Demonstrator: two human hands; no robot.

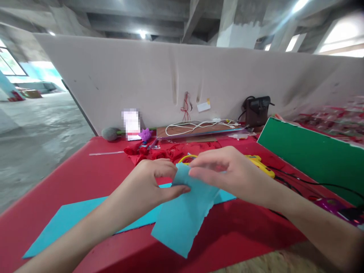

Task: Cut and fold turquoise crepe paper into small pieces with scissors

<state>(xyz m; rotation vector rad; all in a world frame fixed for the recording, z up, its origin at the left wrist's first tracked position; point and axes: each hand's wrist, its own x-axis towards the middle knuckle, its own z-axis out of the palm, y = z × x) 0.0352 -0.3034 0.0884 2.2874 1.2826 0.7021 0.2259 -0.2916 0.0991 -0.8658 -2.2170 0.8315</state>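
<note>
A torn-edged piece of light blue paper [187,216] hangs tilted in front of me over the red table. My left hand [156,178] is closed on its upper left side, thumb in front and fingers at the edge. At the upper right edge, my right hand [224,168] is also closed, its thumb and fingertips drawn together on the paper. Just what lies between those fingertips is partly hidden. Under my hands, a long strip of blue paper [76,218] lies across the table.
Beyond my hands are red paper flowers [165,153] and a purple flower [145,134]. A yellow glue gun [260,165] lies right, with black cables. A green board [307,155] stands at the right. White cable [182,129] and a dark bag [256,110] are at the back wall.
</note>
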